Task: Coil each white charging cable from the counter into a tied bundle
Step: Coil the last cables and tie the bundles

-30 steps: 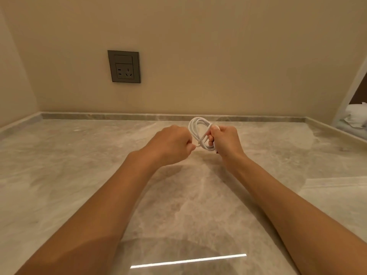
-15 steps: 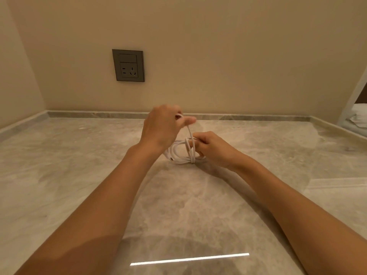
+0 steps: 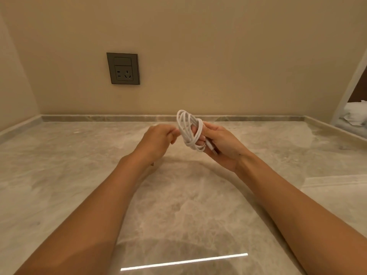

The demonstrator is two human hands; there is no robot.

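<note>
A white charging cable point(image 3: 188, 128), wound into a small oval coil, is held upright in the air above the marble counter point(image 3: 178, 205). My right hand point(image 3: 220, 143) lies palm up and grips the coil with its fingers curled around the lower loops; a plug end sticks out over the palm. My left hand point(image 3: 158, 139) is close on the coil's left side, fingers curled, its fingertips at the strands. Whether it pinches a strand is hard to tell.
A grey wall socket point(image 3: 123, 68) sits on the beige wall behind the counter. A raised marble lip point(image 3: 139, 117) runs along the back and both sides. White bedding point(image 3: 355, 114) shows through an opening at the far right.
The coil has been lifted off the counter and turned upright. My right hand has rolled palm up under it. My left hand has dropped from above the coil to its left side.
</note>
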